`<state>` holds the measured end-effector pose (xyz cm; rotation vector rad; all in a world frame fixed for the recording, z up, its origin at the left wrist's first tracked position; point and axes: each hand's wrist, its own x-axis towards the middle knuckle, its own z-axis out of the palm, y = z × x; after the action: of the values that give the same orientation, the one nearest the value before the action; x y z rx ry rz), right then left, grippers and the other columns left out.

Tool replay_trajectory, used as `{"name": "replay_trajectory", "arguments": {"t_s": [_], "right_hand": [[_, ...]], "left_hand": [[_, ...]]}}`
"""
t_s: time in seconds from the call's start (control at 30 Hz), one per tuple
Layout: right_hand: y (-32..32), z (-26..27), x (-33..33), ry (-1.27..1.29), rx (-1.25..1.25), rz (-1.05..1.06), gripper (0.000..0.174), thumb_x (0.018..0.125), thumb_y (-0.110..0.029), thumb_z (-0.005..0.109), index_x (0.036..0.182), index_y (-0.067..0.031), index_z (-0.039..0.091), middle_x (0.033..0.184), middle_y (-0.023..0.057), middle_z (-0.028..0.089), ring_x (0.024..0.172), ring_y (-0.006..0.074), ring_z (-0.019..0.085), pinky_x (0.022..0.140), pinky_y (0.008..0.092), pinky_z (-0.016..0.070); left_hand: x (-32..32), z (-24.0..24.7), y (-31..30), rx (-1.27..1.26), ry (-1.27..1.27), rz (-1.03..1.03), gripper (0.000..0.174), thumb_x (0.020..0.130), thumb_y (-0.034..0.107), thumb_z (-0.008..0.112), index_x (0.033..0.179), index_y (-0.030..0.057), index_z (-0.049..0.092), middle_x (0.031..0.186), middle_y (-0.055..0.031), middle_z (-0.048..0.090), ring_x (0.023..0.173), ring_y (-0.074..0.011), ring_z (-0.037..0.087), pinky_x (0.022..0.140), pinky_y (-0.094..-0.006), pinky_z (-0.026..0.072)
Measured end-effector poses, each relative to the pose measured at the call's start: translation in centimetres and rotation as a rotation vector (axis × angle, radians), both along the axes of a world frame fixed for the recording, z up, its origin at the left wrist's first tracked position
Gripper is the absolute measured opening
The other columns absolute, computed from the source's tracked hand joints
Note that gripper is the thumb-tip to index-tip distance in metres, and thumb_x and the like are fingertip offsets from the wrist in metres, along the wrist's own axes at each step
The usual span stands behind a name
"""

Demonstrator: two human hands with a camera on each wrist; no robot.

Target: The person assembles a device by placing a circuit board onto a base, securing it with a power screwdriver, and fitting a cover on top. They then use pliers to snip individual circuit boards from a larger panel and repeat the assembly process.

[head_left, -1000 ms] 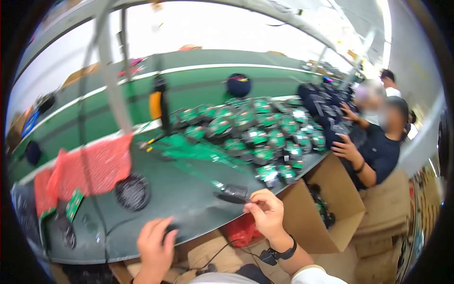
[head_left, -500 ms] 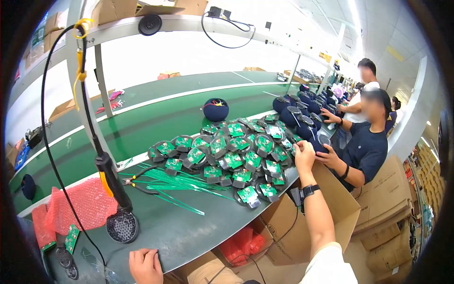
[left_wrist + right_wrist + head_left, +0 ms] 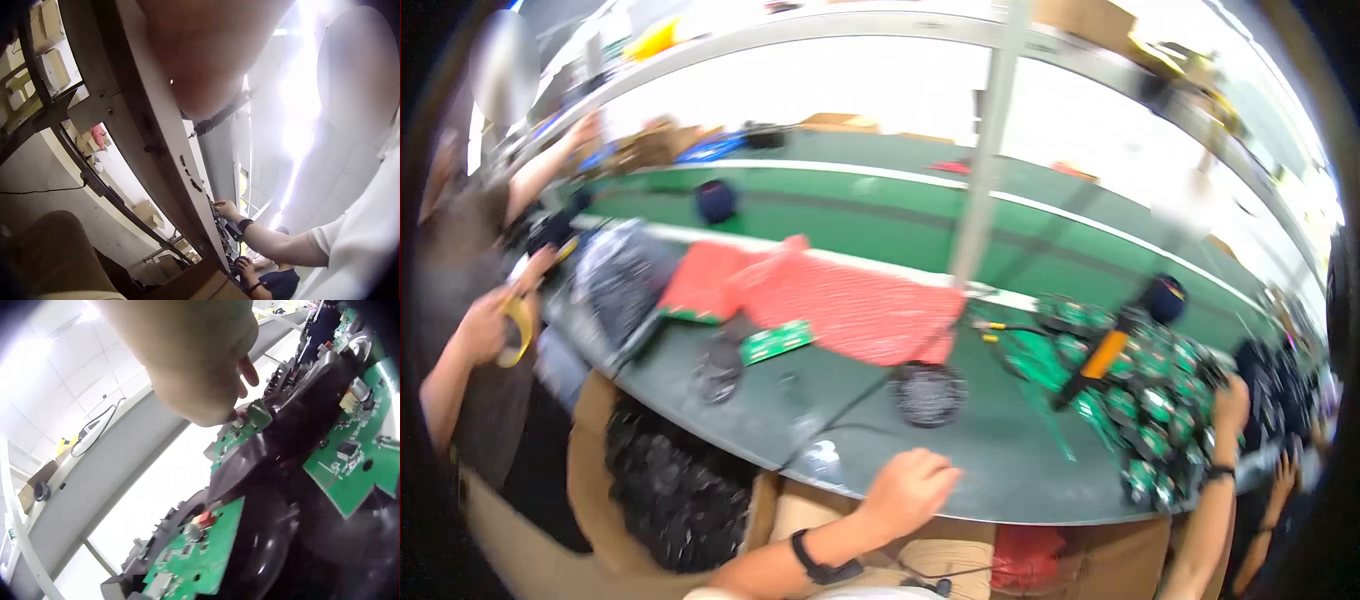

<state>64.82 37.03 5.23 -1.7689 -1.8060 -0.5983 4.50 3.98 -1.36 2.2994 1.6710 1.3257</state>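
The right hand is in at the far edge of the heap of circuit-board units; whether it pinches one, no view tells. The right wrist view supplies what the head view blurs: green circuit boards with small connectors, seated on glossy dark housings just below that hand.

Over to the left hand, by the workbench front edge, fingers loosely bent, nothing visible in them; the left wrist view hides those fingers. Just beyond it lies a round black disc, then pink bubble wrap. Green strips lie between the hands. Only the head view shows the cardboard box of dark parts, left of the left hand.
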Motion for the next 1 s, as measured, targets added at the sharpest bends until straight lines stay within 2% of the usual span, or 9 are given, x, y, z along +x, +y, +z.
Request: {"name": "replay_trajectory", "arguments": {"t_s": [0.13,0.27,0.37,0.5,0.6,0.7,0.83,0.97,1.0], "right_hand": [[-0.7,-0.4,1.3,0.096,0.056,0.118,0.043,0.091,0.002,0.064,0.134,0.0005,0.06,0.132,0.0171,0.063,0.123,0.0332,0.062,0.104,0.0409,0.0489],[-7.8,-1.6,-6.9,0.54,0.053,0.379,0.025,0.101,-0.003,0.058,0.126,-0.0004,0.064,0.116,0.0077,0.068,0.1,0.0165,0.066,0.08,0.0289,0.0526],[-17.8,-0.5,-20.8,0.701,-0.12,0.582,0.012,0.099,0.0,0.06,0.109,-0.0011,0.067,0.095,0.0025,0.063,0.083,0.0084,0.059,0.067,0.0208,0.0465],[-26.0,-1.8,-34.5,0.796,-0.394,0.921,0.008,0.086,0.006,0.07,0.088,-0.0018,0.07,0.087,0.007,0.065,0.069,0.0121,0.064,0.059,0.0255,0.0549],[-28.7,-3.1,-40.1,0.706,-0.546,1.147,0.01,0.082,0.007,0.073,0.088,-0.0007,0.074,0.087,0.013,0.072,0.07,0.0177,0.071,0.061,0.0284,0.0593],[-30.2,-4.5,-44.2,0.73,-0.689,1.271,0.01,0.082,0.01,0.073,0.089,0.0037,0.075,0.09,0.0138,0.072,0.071,0.0172,0.072,0.062,0.0261,0.0591],[-29.9,-5.7,-46.5,0.733,-0.86,1.169,0.01,0.085,0.003,0.075,0.094,-0.0004,0.076,0.09,0.0108,0.075,0.073,0.0152,0.072,0.066,0.0263,0.0588],[-29.7,-5.7,-45.8,0.693,-0.862,1.175,0.009,0.086,0.001,0.075,0.094,-0.0002,0.077,0.09,0.0103,0.074,0.074,0.0143,0.072,0.067,0.0261,0.0586],[-29.7,-5.7,-45.7,0.701,-0.865,1.17,0.009,0.086,0.001,0.075,0.094,-0.0002,0.077,0.09,0.0103,0.074,0.074,0.0143,0.072,0.067,0.0261,0.0586]], "left_hand": [[-3.0,2.2,-2.9,0.07,-0.173,0.054,0.025,0.074,-0.001,0.076,0.098,0.0076,0.075,0.089,-0.0075,0.07,0.081,-0.0288,0.066,0.071,-0.0398,0.0538],[-12.7,5.7,-5.0,0.237,-0.124,0.588,0.016,0.083,-0.003,0.072,0.096,0.0042,0.074,0.086,-0.0123,0.072,0.076,-0.0294,0.068,0.069,-0.0391,0.0546],[-20.4,5.0,-3.7,0.009,0.09,0.771,0.022,0.082,0.007,0.078,0.104,0.0047,0.072,0.102,-0.0141,0.069,0.1,-0.0349,0.063,0.09,-0.0427,0.0512],[-25.7,3.8,-1.2,-0.378,0.316,0.963,0.066,0.072,0.031,0.091,0.131,0.0127,0.066,0.138,-0.012,0.062,0.135,-0.0348,0.05,0.109,-0.0508,0.0442],[-28.1,3.6,-0.2,-0.6,0.208,0.888,0.087,0.066,0.045,0.093,0.142,0.0172,0.06,0.151,-0.0095,0.053,0.147,-0.0339,0.039,0.114,-0.0608,0.0357],[-27.7,2.9,1.4,-0.524,0.314,0.842,0.08,0.066,0.047,0.093,0.136,0.0187,0.066,0.144,-0.0096,0.057,0.143,-0.0315,0.043,0.113,-0.0703,0.0315],[-28.1,3.8,2.2,-0.677,0.129,0.784,0.063,0.065,0.048,0.092,0.121,0.0221,0.076,0.134,-0.0064,0.059,0.139,-0.0291,0.045,0.117,-0.0678,0.0286],[-27.9,2.9,1.6,-0.382,0.23,0.842,0.057,0.066,0.043,0.093,0.116,0.0194,0.078,0.135,-0.006,0.057,0.136,-0.0293,0.047,0.112,-0.0696,0.032],[-27.6,3.0,1.0,-0.206,0.272,0.822,0.056,0.064,0.038,0.093,0.113,0.0152,0.077,0.134,-0.0093,0.058,0.131,-0.0311,0.051,0.11,-0.063,0.0374]]}}
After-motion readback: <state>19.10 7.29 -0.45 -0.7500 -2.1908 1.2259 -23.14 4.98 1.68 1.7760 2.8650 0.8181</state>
